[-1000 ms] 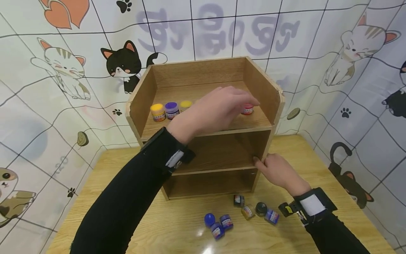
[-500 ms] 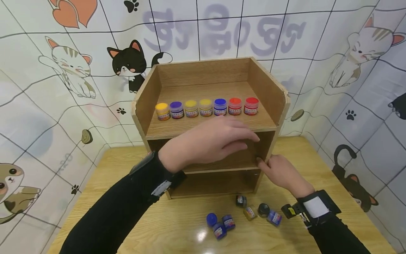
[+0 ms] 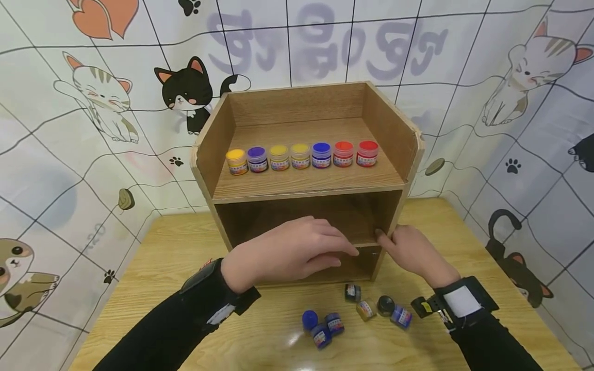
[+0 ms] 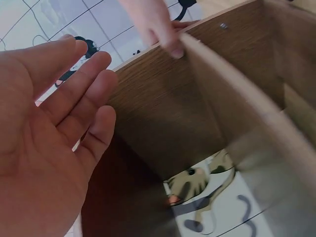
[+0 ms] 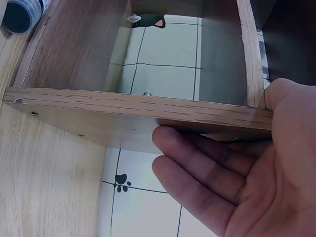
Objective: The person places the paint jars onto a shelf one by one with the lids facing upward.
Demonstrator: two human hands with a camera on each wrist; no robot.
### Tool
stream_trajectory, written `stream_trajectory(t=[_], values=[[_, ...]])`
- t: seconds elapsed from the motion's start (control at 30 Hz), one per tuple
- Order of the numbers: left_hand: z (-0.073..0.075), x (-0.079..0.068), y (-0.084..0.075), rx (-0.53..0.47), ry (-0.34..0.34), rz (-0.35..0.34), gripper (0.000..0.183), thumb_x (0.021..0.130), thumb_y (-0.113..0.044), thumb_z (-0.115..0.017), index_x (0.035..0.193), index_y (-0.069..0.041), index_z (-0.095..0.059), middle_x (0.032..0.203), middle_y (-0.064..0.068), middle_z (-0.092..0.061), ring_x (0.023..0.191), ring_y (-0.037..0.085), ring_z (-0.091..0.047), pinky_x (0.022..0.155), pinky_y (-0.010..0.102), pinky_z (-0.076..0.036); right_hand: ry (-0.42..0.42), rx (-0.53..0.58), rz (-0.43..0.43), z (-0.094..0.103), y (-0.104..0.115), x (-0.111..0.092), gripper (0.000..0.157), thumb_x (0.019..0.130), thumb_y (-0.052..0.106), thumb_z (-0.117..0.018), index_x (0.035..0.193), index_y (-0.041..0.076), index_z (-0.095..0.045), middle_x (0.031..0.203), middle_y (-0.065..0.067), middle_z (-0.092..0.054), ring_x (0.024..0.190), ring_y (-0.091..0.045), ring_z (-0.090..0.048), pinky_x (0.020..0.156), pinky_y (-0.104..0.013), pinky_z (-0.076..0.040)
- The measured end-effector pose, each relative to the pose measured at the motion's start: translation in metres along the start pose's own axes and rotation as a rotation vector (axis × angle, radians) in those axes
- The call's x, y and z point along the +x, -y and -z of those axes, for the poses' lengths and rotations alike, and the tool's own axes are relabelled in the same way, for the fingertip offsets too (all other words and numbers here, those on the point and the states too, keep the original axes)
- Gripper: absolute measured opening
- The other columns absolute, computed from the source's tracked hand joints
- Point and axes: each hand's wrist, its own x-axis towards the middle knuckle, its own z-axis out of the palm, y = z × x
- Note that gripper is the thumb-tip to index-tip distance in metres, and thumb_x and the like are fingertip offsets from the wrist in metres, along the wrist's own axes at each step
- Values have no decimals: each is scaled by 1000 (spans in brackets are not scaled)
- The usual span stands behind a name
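Wooden shelf unit [image 3: 297,105], jars ranked on its top tier

Seven capped jars [image 3: 300,156] stood side by side on the unit's top board, near its front edge, probably set there so each lid colour and label could be seen. Lids pointed up, long axes upright; the row itself ran between the unit's left and right walls. Unit stood upright, open front toward the person. Right hand [image 3: 410,252] grasped the unit's right wall [image 5: 128,102], thumb inside, other fingers outside: a steadying hold, I judged. Left hand [image 3: 297,250] held nothing, fingers loosely extended before the unit's lower tiers. Loose jars [image 3: 334,323] lay scattered on the table [image 3: 139,288] in front of the unit, from its middle toward its right, perhaps for easy reach. Several looked tipped, axes at odds; exact poses unclear.
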Motion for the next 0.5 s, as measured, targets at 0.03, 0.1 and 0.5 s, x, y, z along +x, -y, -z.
stream_trajectory(t=[0.03,0.1,0.5], values=[[-4,-2,1,-10,6,7,27,96,-25,-58,122,-19,-64,117,-9,-65,109,5,-53,95,24,-45,-2,0,1,0,0,0,49,102,34,-39,124,-7,-55,95,-15,-68,57,-14,-46,44,-29,-32],[-12,-6,2,-36,15,16,27,96,-24,-59,122,-19,-63,117,-8,-66,108,5,-54,93,23,-45,-5,-2,2,0,0,0,49,102,33,-38,125,-7,-54,101,-18,-68,59,-14,-48,44,-29,-33],[-85,-37,19,-216,136,122,30,99,-20,-52,128,-20,-59,125,-8,-61,112,4,-54,94,24,-47,9,-2,-19,1,1,0,52,102,36,-36,122,-7,-57,103,-20,-67,58,-14,-48,44,-29,-32]])
